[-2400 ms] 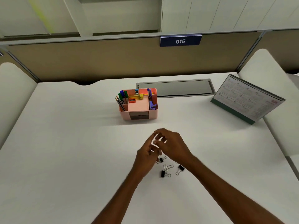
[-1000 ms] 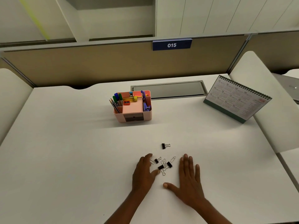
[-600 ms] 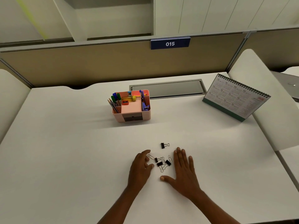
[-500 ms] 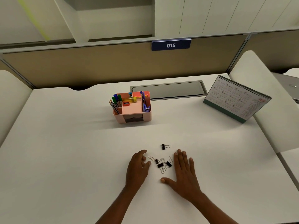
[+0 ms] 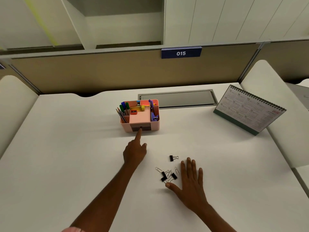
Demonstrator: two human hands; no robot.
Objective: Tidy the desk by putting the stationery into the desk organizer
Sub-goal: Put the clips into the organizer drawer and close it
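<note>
A pink desk organizer (image 5: 155,126) stands mid-desk, holding pencils, markers, a sharpener and a purple item. Its small grey drawer (image 5: 143,128) sits in the front wall. My left hand (image 5: 134,152) reaches forward, its index fingertip touching the drawer front while the other fingers are curled and hold nothing. A small pile of black binder clips and wire paper clips (image 5: 167,175) lies on the white desk. One more binder clip (image 5: 172,158) lies apart, just beyond the pile. My right hand (image 5: 192,183) rests flat on the desk right beside the pile, thumb just below it.
A desk calendar (image 5: 249,109) stands at the right. A grey cable-tray lid (image 5: 177,98) is set into the desk behind the organizer. A beige partition with a "015" plate (image 5: 181,53) closes the back, and white side panels (image 5: 274,97) flank the desk.
My left hand left the clip pile and moved forward to the organizer, its index finger now on the drawer front. The right hand stays flat beside the clips.
</note>
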